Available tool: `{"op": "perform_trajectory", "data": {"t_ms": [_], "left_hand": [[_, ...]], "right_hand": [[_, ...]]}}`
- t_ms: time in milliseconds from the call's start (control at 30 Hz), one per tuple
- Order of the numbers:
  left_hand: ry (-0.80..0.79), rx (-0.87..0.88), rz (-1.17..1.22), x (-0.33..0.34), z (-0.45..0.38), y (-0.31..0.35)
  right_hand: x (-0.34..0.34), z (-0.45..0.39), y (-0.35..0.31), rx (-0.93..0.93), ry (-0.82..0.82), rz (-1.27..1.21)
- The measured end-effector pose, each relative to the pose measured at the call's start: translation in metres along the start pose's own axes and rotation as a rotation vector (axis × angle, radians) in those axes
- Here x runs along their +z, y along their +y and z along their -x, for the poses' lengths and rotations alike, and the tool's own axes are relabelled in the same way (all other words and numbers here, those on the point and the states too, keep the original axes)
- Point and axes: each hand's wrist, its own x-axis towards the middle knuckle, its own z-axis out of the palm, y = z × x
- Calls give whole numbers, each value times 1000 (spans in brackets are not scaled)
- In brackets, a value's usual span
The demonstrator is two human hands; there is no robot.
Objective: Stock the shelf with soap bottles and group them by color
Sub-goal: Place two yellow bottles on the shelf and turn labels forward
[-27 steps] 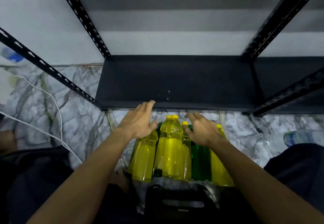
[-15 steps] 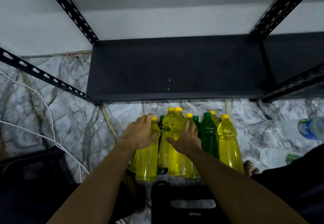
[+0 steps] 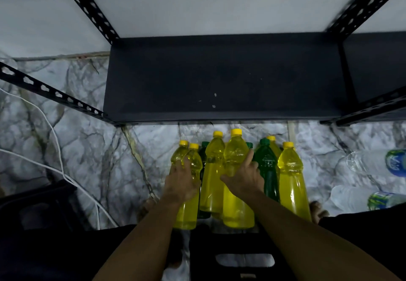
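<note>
A yellow bottle (image 3: 188,192) was gripped by the left hand (image 3: 182,185), fingers curled. The tallest yellow bottle (image 3: 236,179) was clasped by the right hand (image 3: 243,178), fingers wrapped round. The shelf (image 3: 219,78) was bare.

Both forearms outstretched, left grip (image 3: 182,180) and right grip (image 3: 243,177) curled, palms down.

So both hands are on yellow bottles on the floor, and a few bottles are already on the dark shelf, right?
Not quite. The left hand and right hand are on yellow bottles on the floor, but the head view shows no bottles on the dark shelf yet.
</note>
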Motion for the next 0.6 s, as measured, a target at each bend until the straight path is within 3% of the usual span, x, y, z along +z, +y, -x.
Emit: {"op": "perform_trajectory", "data": {"t_ms": [300,467,600], "left_hand": [[-49,-314,387,23,-10,10],[-66,-332,535,24,-17,-4],[-85,-273,482,25,-15,-14]], "right_hand": [[-31,1,14,-63,25,27],[-39,3,15,-64,-11,-1],[-45,6,17,-65,-1,-34]]}}
